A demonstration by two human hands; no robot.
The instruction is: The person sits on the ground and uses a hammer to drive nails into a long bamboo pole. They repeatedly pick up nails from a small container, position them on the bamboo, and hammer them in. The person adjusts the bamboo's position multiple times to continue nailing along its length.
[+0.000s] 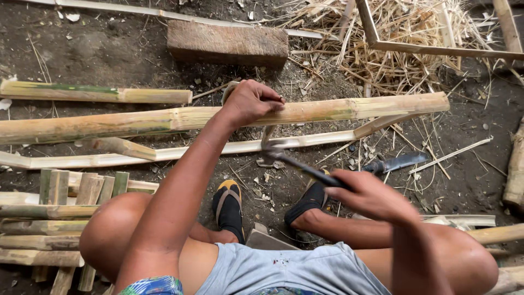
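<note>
My left hand (251, 102) is closed over a long pale bamboo pole (349, 108) that lies across the dirt in front of me. My right hand (374, 196) grips the dark handle of a hammer-like metal tool (273, 146). The tool's head hangs just below the pole, close under my left hand and over a thin split bamboo strip (180, 152). I sit low with knees apart, my feet in black and yellow sandals (229, 205) on the ground beneath the tool.
A wooden block (226, 42) lies beyond the pole, with a straw pile (404, 49) and a frame of bamboo slats at the back right. A shorter bamboo piece (98, 94) is at far left. Cut bamboo pieces (54, 218) are stacked near my left knee. A dark blade (397, 162) rests on the dirt.
</note>
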